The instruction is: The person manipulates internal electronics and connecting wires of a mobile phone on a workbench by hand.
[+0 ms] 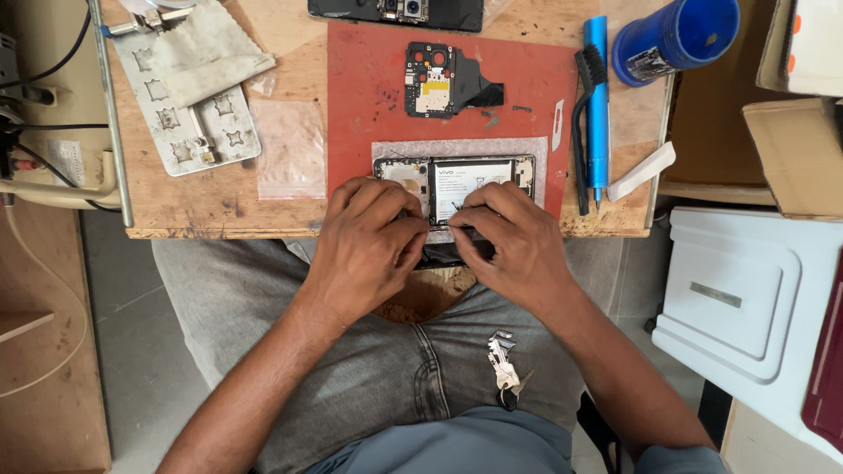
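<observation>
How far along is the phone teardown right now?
Done: the opened phone has its back off, battery showing, and a removed circuit board lies on the red mat. In hand: left hand and right hand work at its near edge. Left: the battery is still in the frame.

Both hands, left hand [369, 241] and right hand [509, 241], crowd the near desk [219, 206] edge at frame centre, covering the lower half of the opened phone [457, 180]. Free passage: bare red mat [369, 88] left of the circuit board [439, 81], upper centre. Clear plastic bag [290, 149] lies flat, left of centre, low obstruction. Metal fixture plate [189, 110] with cloth blocks the upper left. Blue screwdriver [597, 105] and black brush [581, 132] bar the right side; blue cylinder [674, 37] fills the upper right corner. Second phone [395, 12] sits at the top edge.
</observation>
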